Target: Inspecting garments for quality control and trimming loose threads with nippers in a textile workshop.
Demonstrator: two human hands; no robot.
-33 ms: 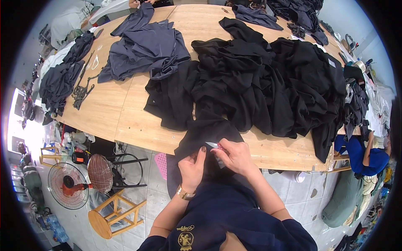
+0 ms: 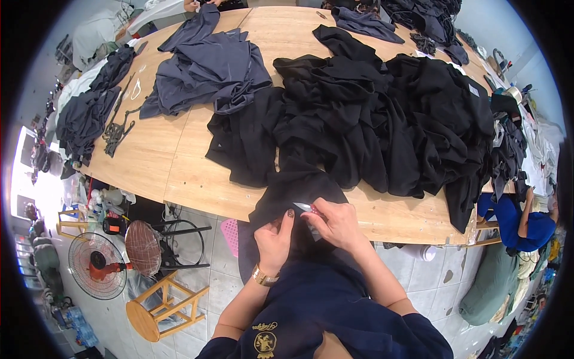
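My left hand (image 2: 275, 244) is closed on a piece of black cloth (image 2: 299, 186), its thumb pointing up. The cloth hangs over the table's near edge in front of me. In my closed right hand (image 2: 338, 224) is a small pointed metal blade (image 2: 301, 207), its tip aimed left toward my left thumb. My fingers cover its handle, so the exact kind of tool is hidden. Just below the blade, a greyish patch shows between my hands; I cannot make out what it is. Beyond them, a big heap of black garments (image 2: 335, 113) spreads over the table.
The wooden table (image 2: 203, 191) also bears a dark grey garment pile (image 2: 206, 75). At lower left stand a wooden stool (image 2: 146, 314), a round-seated chair (image 2: 143, 248) and a fan (image 2: 95, 265). A person in blue (image 2: 529, 230) sits at right, near a green sack (image 2: 493, 284).
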